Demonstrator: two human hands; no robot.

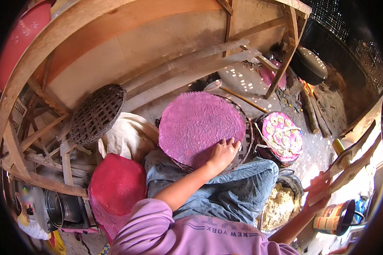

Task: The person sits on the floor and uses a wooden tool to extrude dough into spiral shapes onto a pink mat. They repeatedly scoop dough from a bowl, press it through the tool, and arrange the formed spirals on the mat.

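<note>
A large round sheet of rough purple material (200, 123) lies over a dark woven basket tray (247, 148) on my lap. My left hand (223, 155) rests on the sheet's lower right part, its fingers lightly bent against the surface. At the right, my right hand (318, 191) is held out in bright sun with fingers apart. Rough wooden pieces (349, 165) cross close to its palm and wrist; whether they touch is unclear. Between my knee and right arm stands a dark pot (300, 180) with a pale, dough-like lump (278, 206).
A pink round container (281, 138) with string stands right of the tray. Behind it, firewood (312, 108) burns under a black pan (311, 66). A red round sheet (118, 185), a woven lid (98, 114) and a wooden frame (47, 131) are left. A bucket (330, 217) is right.
</note>
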